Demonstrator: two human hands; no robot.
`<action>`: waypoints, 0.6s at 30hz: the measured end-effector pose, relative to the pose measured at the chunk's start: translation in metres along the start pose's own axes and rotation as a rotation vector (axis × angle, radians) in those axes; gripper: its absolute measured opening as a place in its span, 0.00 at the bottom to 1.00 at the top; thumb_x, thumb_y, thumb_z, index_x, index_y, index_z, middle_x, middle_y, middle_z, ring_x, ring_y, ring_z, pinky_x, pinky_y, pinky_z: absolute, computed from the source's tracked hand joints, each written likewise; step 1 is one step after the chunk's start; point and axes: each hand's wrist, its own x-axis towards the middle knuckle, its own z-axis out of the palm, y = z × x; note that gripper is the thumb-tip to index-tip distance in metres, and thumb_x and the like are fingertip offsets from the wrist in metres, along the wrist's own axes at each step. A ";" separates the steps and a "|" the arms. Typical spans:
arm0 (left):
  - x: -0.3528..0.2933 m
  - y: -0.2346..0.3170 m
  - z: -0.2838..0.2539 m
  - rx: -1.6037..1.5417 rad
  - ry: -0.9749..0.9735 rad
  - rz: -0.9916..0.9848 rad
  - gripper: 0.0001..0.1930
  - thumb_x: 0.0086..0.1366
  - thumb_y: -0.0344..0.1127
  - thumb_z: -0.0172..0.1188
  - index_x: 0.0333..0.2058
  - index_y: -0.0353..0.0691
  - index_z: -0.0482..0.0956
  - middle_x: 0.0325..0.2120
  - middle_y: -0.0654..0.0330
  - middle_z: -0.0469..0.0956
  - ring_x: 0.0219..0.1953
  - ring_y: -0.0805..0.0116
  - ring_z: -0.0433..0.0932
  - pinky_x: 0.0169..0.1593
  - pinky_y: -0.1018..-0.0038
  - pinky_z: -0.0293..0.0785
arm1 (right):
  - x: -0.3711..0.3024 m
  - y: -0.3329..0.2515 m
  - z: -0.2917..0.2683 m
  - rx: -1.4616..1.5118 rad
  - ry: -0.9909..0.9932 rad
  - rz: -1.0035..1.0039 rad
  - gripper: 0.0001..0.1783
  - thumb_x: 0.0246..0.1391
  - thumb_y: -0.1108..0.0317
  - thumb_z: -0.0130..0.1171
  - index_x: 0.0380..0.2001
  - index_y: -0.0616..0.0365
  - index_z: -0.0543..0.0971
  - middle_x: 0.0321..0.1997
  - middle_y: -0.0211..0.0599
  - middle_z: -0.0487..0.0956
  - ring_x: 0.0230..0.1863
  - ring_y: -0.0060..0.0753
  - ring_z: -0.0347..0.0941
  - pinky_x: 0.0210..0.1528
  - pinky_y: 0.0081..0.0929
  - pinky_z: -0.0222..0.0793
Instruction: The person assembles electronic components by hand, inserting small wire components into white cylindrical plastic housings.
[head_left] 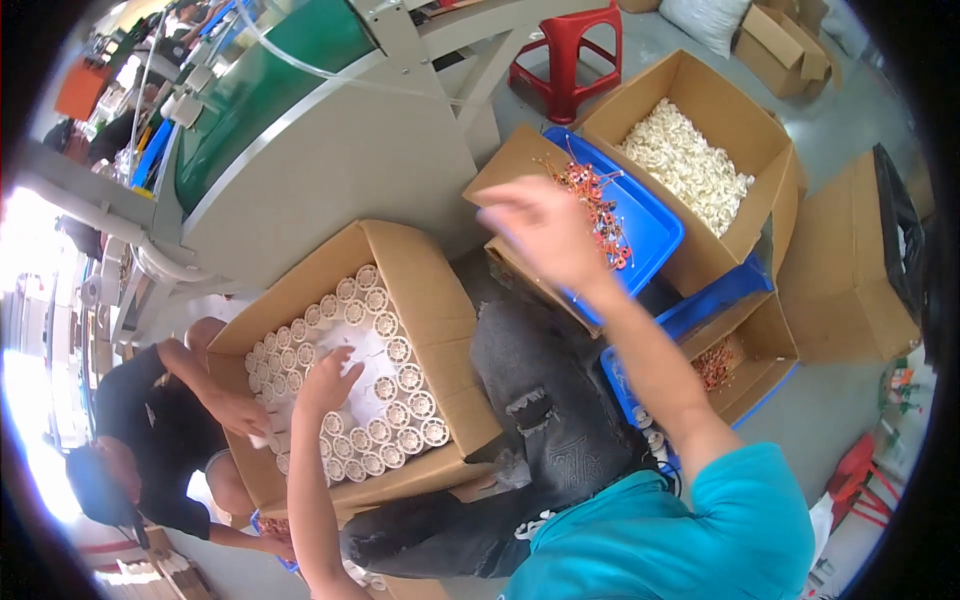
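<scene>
My left hand reaches into an open cardboard box at the left, its fingers apart and nothing seen in them. Round white plastic parts with spoked faces stand in rows there, around a white sheet in the middle. My right hand hangs in the air beside a blue tray, smeared by motion, so its grip is unclear. Small red parts with thin wires lie heaped in that tray.
A co-worker's hand is at the box's left side. A carton of small white pieces stands beyond the tray, and another box holds small red pieces. Ahead are a grey machine frame with a green belt and a red stool.
</scene>
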 end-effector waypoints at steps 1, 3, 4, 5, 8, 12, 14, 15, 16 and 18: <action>0.009 -0.001 0.004 0.038 0.010 0.005 0.22 0.62 0.45 0.61 0.50 0.38 0.76 0.44 0.45 0.80 0.45 0.49 0.80 0.48 0.59 0.76 | -0.003 0.048 -0.023 0.020 0.035 0.055 0.12 0.54 0.72 0.61 0.42 0.62 0.82 0.39 0.39 0.82 0.38 0.27 0.78 0.41 0.25 0.74; 0.030 -0.012 0.017 0.067 0.023 0.034 0.22 0.61 0.45 0.61 0.49 0.38 0.76 0.44 0.46 0.80 0.46 0.48 0.79 0.49 0.58 0.75 | -0.015 0.126 -0.069 -0.227 0.146 0.314 0.14 0.50 0.70 0.61 0.40 0.62 0.83 0.39 0.48 0.83 0.39 0.39 0.81 0.45 0.33 0.75; 0.040 -0.015 0.023 0.063 0.028 0.008 0.22 0.61 0.45 0.61 0.50 0.38 0.75 0.44 0.45 0.80 0.47 0.47 0.79 0.50 0.58 0.75 | -0.023 0.159 -0.091 -0.450 0.101 0.342 0.15 0.49 0.69 0.61 0.41 0.60 0.83 0.39 0.50 0.83 0.41 0.44 0.81 0.47 0.35 0.74; 0.049 -0.019 0.027 0.062 0.035 -0.023 0.22 0.61 0.44 0.61 0.51 0.39 0.74 0.44 0.45 0.79 0.47 0.47 0.78 0.51 0.57 0.74 | -0.030 0.180 -0.106 -0.558 0.088 0.364 0.16 0.48 0.69 0.60 0.42 0.59 0.83 0.39 0.52 0.82 0.42 0.47 0.81 0.48 0.37 0.74; 0.061 -0.035 0.039 0.165 0.146 -0.119 0.22 0.61 0.44 0.60 0.52 0.40 0.72 0.48 0.45 0.77 0.48 0.44 0.77 0.51 0.55 0.74 | -0.032 0.208 -0.107 -0.657 0.018 0.459 0.18 0.46 0.72 0.60 0.44 0.55 0.83 0.36 0.53 0.82 0.39 0.49 0.80 0.46 0.40 0.74; 0.073 -0.036 0.055 0.280 0.274 -0.022 0.26 0.62 0.48 0.59 0.54 0.40 0.68 0.50 0.44 0.73 0.48 0.44 0.76 0.50 0.53 0.74 | -0.025 0.219 -0.098 -0.683 -0.087 0.441 0.16 0.48 0.70 0.61 0.42 0.57 0.83 0.36 0.53 0.82 0.38 0.51 0.80 0.44 0.41 0.73; 0.081 -0.017 0.065 0.338 0.296 0.075 0.27 0.62 0.50 0.60 0.54 0.40 0.67 0.49 0.44 0.73 0.49 0.44 0.76 0.49 0.53 0.74 | -0.029 0.223 -0.100 -0.715 -0.095 0.385 0.15 0.49 0.70 0.61 0.42 0.59 0.83 0.36 0.53 0.81 0.37 0.51 0.79 0.44 0.41 0.73; 0.085 0.001 0.071 0.299 0.227 0.057 0.29 0.62 0.51 0.60 0.55 0.38 0.65 0.48 0.43 0.73 0.48 0.44 0.76 0.49 0.52 0.73 | -0.031 0.221 -0.106 -0.707 -0.040 0.351 0.14 0.50 0.70 0.60 0.41 0.60 0.83 0.37 0.53 0.81 0.38 0.51 0.79 0.44 0.41 0.73; 0.089 0.016 0.073 0.259 0.168 0.039 0.31 0.63 0.52 0.60 0.55 0.36 0.63 0.46 0.43 0.74 0.47 0.44 0.77 0.49 0.51 0.73 | -0.031 0.217 -0.112 -0.697 0.019 0.307 0.13 0.51 0.70 0.60 0.40 0.61 0.83 0.38 0.52 0.81 0.38 0.51 0.79 0.44 0.40 0.73; 0.098 0.027 0.083 0.152 0.137 -0.049 0.36 0.61 0.58 0.59 0.57 0.36 0.63 0.47 0.42 0.75 0.46 0.43 0.78 0.48 0.53 0.75 | -0.035 0.211 -0.118 -0.640 0.081 0.326 0.13 0.52 0.71 0.60 0.41 0.62 0.83 0.37 0.49 0.81 0.38 0.45 0.79 0.43 0.36 0.72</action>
